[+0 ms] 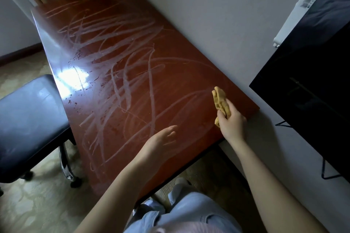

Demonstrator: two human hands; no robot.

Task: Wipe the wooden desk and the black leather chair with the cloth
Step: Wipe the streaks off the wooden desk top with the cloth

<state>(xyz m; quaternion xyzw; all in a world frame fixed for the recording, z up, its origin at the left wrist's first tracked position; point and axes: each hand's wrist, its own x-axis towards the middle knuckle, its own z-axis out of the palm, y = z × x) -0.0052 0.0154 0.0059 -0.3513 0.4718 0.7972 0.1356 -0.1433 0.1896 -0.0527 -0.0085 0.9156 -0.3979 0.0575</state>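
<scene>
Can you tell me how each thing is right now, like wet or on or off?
Desk, shiny, covered in smeary wipe streaks.
Cloth, scrunched up.
Right hand, grips the cloth.
Left hand, fingers straight, holds nothing.
Chair, nobody on it, beside the desk.
Screen, dark, looks off.

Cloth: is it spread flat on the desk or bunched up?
Bunched. The cloth is crumpled into a wad, gripped by the right hand over the desk; none of it lies spread flat.
</scene>
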